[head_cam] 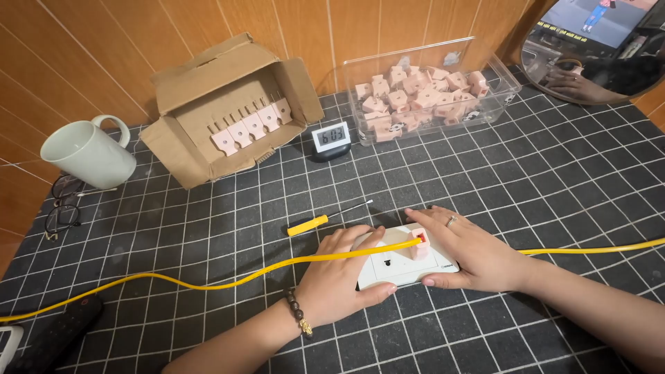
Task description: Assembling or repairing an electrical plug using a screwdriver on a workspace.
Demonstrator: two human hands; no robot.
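Note:
My left hand grips the left end of a white rectangular socket plate lying flat on the black gridded mat. My right hand holds the plate's right end, thumb under its near edge and fingers on top. A small pink plastic block sits on the plate between my hands. A yellow cable runs across the mat, over my left hand, and ends at the pink block; more yellow cable leads off to the right.
A yellow-handled screwdriver lies just behind my left hand. Farther back: an open cardboard box with pink blocks, a clear bin of them, a small digital clock, a white mug, glasses. A dark remote lies near left.

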